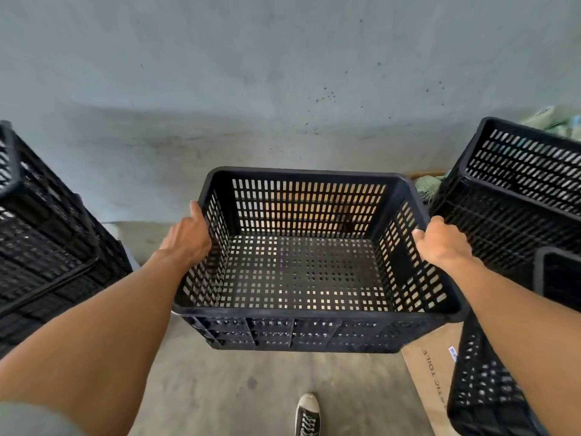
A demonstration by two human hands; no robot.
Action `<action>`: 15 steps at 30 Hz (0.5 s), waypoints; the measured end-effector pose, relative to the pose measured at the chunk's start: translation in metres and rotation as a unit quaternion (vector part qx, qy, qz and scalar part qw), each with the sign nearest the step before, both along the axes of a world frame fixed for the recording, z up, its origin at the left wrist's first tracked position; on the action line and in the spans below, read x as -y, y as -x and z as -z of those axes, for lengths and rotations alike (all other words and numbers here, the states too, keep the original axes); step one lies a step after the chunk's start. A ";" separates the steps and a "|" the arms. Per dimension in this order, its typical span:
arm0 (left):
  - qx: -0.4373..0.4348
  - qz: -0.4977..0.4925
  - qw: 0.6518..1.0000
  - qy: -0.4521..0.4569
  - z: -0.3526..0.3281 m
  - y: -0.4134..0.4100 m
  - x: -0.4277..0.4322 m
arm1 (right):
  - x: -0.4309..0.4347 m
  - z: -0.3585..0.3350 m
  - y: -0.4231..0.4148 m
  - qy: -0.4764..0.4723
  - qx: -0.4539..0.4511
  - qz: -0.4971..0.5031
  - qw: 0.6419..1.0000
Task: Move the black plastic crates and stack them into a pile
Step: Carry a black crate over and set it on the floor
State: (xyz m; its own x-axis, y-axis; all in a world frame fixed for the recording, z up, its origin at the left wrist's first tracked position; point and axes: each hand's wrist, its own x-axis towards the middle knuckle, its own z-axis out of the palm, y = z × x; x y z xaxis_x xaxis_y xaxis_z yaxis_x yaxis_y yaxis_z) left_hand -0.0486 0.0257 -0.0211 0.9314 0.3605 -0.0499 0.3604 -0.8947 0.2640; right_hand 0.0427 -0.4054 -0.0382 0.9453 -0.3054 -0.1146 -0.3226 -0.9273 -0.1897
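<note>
Forearms lead to left hand [188, 237] and right hand [441, 242], each clamped on a side rim; crate [301, 272] is held between them, airborne. Risk: stacks just outside either hand may be clipped, tilting it.

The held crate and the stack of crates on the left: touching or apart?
Apart. The head view shows bare floor and the left forearm between the held crate and the left stack.

Cardboard box [430, 366], lower right on floor: dark print running sideways along face, partly hidden, legible fragment "TOILE"; letters before it cut off by crate. Small blue-white sticker [453, 354] beside print: unreadable.
</note>
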 end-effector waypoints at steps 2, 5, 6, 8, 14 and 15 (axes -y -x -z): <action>0.003 -0.003 1.000 0.001 -0.004 0.023 -0.003 | -0.004 -0.002 0.018 -0.006 0.005 -0.003 1.000; 0.009 0.001 1.000 -0.005 -0.004 0.065 -0.008 | -0.011 -0.004 0.053 -0.010 0.018 -0.011 1.000; 0.010 0.000 1.000 -0.004 -0.002 0.082 -0.009 | -0.014 -0.004 0.068 -0.010 0.021 -0.012 1.000; 0.005 -0.010 1.000 0.010 0.003 0.122 -0.011 | -0.020 -0.004 0.103 -0.004 0.029 -0.018 0.999; -0.009 -0.061 0.998 0.021 0.043 0.243 -0.023 | -0.033 0.012 0.200 0.028 0.032 -0.070 0.997; -0.020 -0.064 0.997 0.025 0.051 0.259 -0.024 | -0.035 0.021 0.213 0.028 0.024 -0.076 0.996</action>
State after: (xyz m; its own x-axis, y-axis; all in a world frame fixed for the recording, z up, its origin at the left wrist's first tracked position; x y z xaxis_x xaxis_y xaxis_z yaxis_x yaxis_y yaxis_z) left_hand -0.3077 0.0499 -0.0719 0.8753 0.4717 -0.1061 0.4810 -0.8271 0.2908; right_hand -0.1702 -0.3709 -0.0591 0.9850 -0.1638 -0.0543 -0.1702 -0.9741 -0.1487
